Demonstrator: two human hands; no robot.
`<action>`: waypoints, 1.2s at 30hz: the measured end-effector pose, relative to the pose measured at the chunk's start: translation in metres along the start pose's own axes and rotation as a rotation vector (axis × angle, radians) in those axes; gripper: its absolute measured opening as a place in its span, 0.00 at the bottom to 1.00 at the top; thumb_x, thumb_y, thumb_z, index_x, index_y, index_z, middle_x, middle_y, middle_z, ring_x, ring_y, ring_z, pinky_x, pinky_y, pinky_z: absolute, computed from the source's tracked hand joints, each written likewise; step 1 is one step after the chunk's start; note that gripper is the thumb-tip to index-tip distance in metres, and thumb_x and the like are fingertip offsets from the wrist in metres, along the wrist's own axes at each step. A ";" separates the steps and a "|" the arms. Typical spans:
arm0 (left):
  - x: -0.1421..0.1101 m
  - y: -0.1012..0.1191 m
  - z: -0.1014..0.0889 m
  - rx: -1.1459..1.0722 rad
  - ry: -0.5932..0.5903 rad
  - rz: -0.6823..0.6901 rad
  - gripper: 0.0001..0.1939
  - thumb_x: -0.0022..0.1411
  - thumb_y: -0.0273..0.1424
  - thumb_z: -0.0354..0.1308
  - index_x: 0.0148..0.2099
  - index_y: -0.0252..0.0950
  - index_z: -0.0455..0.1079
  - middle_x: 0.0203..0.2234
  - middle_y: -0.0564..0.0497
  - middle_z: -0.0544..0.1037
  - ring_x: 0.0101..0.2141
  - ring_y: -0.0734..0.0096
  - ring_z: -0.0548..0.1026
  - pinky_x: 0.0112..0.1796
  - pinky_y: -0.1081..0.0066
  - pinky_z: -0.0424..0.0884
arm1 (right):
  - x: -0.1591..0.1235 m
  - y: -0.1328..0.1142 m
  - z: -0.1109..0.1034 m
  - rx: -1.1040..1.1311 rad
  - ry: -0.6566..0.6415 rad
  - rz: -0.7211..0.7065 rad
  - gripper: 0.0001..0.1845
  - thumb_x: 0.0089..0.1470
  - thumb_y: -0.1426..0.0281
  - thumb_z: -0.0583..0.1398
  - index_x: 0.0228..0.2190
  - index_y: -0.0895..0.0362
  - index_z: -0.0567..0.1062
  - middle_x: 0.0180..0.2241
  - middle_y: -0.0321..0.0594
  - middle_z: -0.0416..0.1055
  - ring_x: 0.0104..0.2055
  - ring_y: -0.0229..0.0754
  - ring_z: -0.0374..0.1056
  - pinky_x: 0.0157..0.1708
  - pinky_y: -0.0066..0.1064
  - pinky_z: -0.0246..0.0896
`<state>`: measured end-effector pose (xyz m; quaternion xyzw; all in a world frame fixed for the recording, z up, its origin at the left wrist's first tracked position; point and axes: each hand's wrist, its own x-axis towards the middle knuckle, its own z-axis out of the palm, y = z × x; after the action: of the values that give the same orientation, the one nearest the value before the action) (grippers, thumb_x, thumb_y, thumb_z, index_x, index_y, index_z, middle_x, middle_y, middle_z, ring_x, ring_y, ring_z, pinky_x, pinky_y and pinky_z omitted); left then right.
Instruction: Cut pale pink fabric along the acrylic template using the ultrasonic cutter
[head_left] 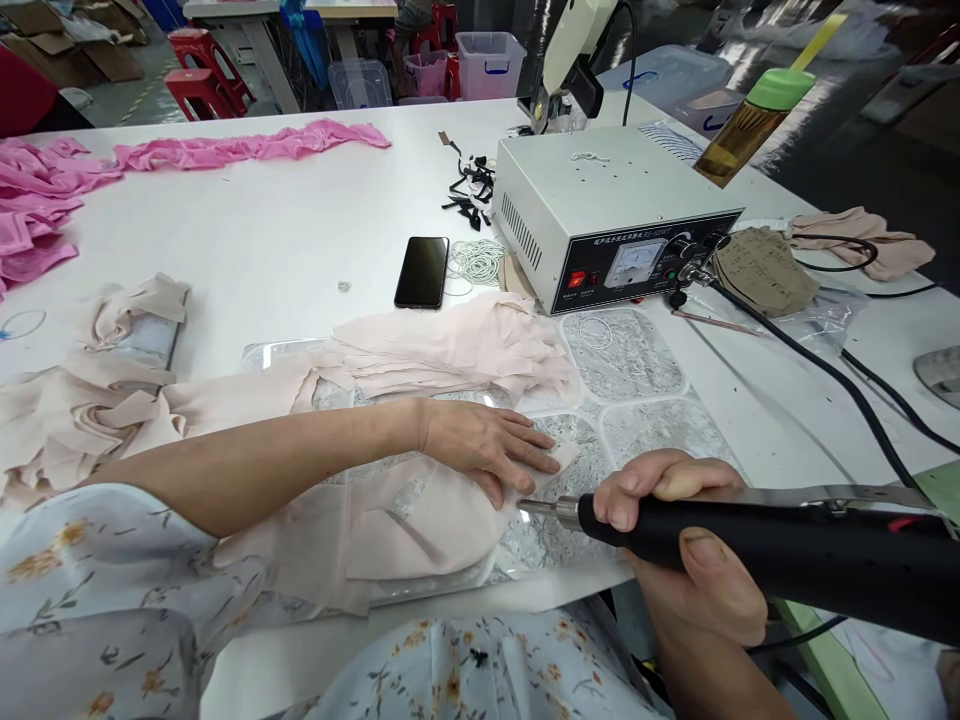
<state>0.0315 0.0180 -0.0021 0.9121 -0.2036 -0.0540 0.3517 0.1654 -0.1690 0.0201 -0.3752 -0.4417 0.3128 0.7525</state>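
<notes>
My left hand (495, 448) lies flat with its fingers stretched over pale pink fabric (427, 525), pressing it onto a grey marbled mat (637, 435). My right hand (690, 545) is wrapped round the black handle of an ultrasonic welding gun (772, 545). The gun's thin metal tip points left and reaches the fabric's edge just below my left fingertips; I cannot tell whether it touches. Above my left hand, a stack of cut pale pink pieces (457, 345) is spread on the mat. More of this fabric (97, 400) lies bunched at the left.
A control box (615, 215) with a dial stands at the back right, its black cable (817, 365) running to the gun. Near it are a phone (421, 272), coiled white cord (478, 262), black scraps (472, 190) and a bottle (757, 120). Bright pink fabric (247, 148) lies far left.
</notes>
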 end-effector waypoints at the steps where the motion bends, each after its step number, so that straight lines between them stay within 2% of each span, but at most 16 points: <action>1: 0.000 -0.001 0.001 0.003 0.011 0.016 0.06 0.59 0.29 0.67 0.39 0.42 0.76 0.59 0.52 0.70 0.64 0.60 0.60 0.65 0.63 0.51 | 0.000 0.000 0.000 0.001 -0.006 -0.002 0.07 0.53 0.68 0.59 0.35 0.56 0.73 0.31 0.37 0.69 0.23 0.35 0.67 0.23 0.34 0.71; 7: -0.001 -0.002 0.002 -0.104 0.093 0.025 0.05 0.59 0.29 0.67 0.38 0.44 0.76 0.56 0.56 0.72 0.63 0.64 0.62 0.64 0.67 0.51 | 0.000 0.000 0.000 -0.014 0.002 -0.001 0.06 0.53 0.68 0.60 0.35 0.56 0.73 0.31 0.38 0.69 0.23 0.35 0.66 0.23 0.34 0.70; 13: 0.000 0.000 0.000 -0.079 0.010 -0.040 0.07 0.57 0.28 0.68 0.38 0.43 0.76 0.59 0.54 0.70 0.64 0.62 0.59 0.65 0.64 0.49 | -0.001 -0.001 0.000 -0.015 0.005 0.010 0.07 0.54 0.67 0.60 0.35 0.56 0.73 0.31 0.37 0.68 0.23 0.35 0.67 0.24 0.34 0.71; 16: 0.000 0.000 0.000 -0.077 0.042 0.003 0.05 0.58 0.28 0.67 0.38 0.42 0.76 0.58 0.53 0.71 0.63 0.62 0.60 0.65 0.63 0.49 | 0.000 -0.002 0.000 -0.028 -0.013 0.002 0.06 0.54 0.67 0.60 0.35 0.56 0.73 0.31 0.37 0.68 0.23 0.35 0.67 0.24 0.34 0.70; 20: 0.000 0.001 0.000 -0.109 0.080 -0.001 0.04 0.59 0.30 0.67 0.37 0.44 0.77 0.55 0.57 0.73 0.62 0.65 0.63 0.65 0.67 0.51 | 0.001 -0.001 0.001 -0.054 -0.021 0.008 0.04 0.54 0.67 0.60 0.34 0.54 0.74 0.30 0.38 0.68 0.21 0.36 0.66 0.22 0.35 0.70; 24: 0.000 0.001 0.000 -0.101 0.073 -0.017 0.05 0.58 0.29 0.68 0.37 0.44 0.76 0.56 0.57 0.73 0.62 0.66 0.62 0.65 0.68 0.50 | -0.002 -0.002 -0.004 -0.012 0.034 0.008 0.07 0.52 0.67 0.60 0.34 0.55 0.74 0.30 0.38 0.68 0.21 0.36 0.65 0.21 0.36 0.68; 28: 0.000 0.003 -0.002 -0.011 0.026 0.009 0.06 0.57 0.28 0.68 0.38 0.41 0.76 0.58 0.52 0.70 0.63 0.62 0.60 0.65 0.65 0.50 | -0.006 -0.005 -0.010 -0.008 0.138 0.018 0.07 0.51 0.66 0.61 0.33 0.55 0.74 0.30 0.38 0.67 0.22 0.36 0.64 0.22 0.35 0.67; 33: 0.001 0.009 -0.005 0.124 -0.104 -0.045 0.06 0.63 0.32 0.63 0.43 0.41 0.74 0.62 0.50 0.65 0.65 0.61 0.55 0.66 0.63 0.48 | -0.006 -0.003 -0.012 0.019 0.109 -0.013 0.07 0.52 0.67 0.60 0.34 0.56 0.74 0.30 0.38 0.68 0.22 0.35 0.65 0.23 0.34 0.68; 36: 0.001 0.010 -0.005 0.206 -0.102 -0.013 0.07 0.63 0.33 0.63 0.43 0.40 0.74 0.62 0.48 0.65 0.65 0.59 0.56 0.66 0.62 0.49 | -0.005 0.001 -0.010 0.029 0.093 -0.044 0.08 0.52 0.68 0.59 0.35 0.55 0.74 0.30 0.38 0.68 0.22 0.35 0.66 0.23 0.34 0.68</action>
<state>0.0303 0.0137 0.0079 0.9407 -0.2199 -0.0816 0.2451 0.1727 -0.1752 0.0138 -0.3687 -0.4099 0.2846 0.7842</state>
